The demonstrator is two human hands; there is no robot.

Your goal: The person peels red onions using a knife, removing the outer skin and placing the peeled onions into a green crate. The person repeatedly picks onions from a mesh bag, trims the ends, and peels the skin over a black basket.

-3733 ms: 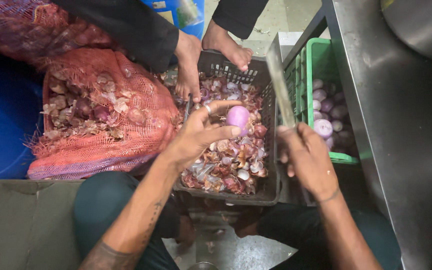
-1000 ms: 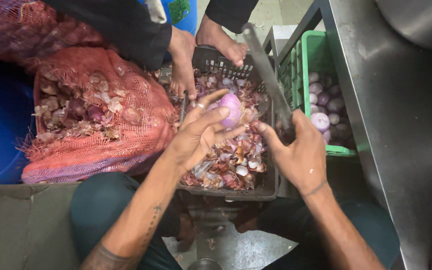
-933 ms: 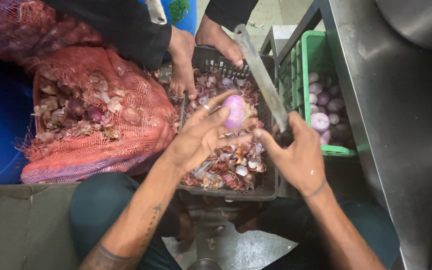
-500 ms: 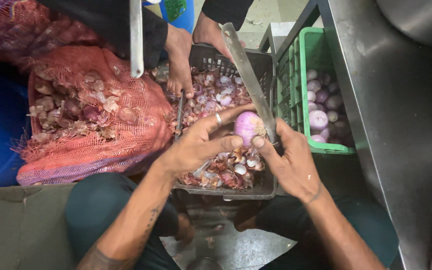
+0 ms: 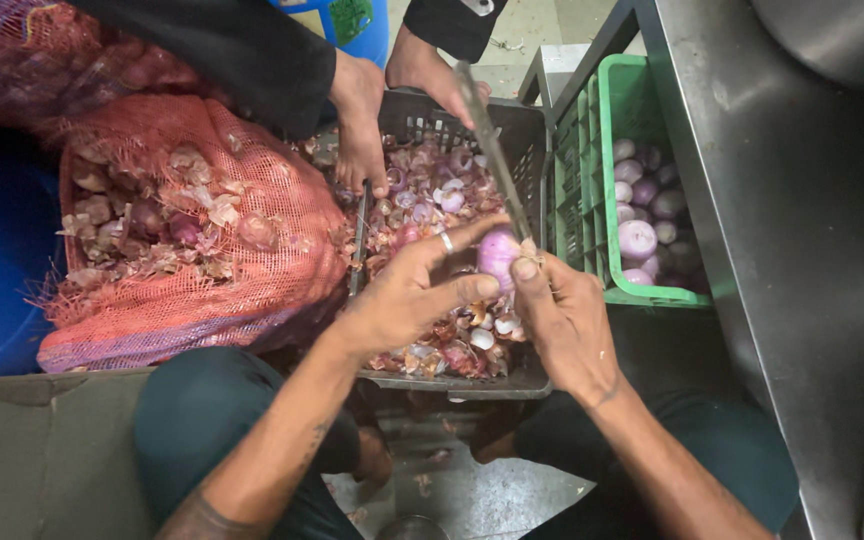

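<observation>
Lowered since earlier, left hand (image 5: 407, 290) grips onion (image 5: 499, 256); right hand (image 5: 562, 315) holds knife (image 5: 492, 150), handle apparently hidden.

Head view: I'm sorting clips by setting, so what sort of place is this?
Probably a commercial kitchen's prep area. A mesh sack of red onions lies beside a dark crate of peelings, a green crate holds peeled onions, and a stainless steel counter runs alongside.
</observation>
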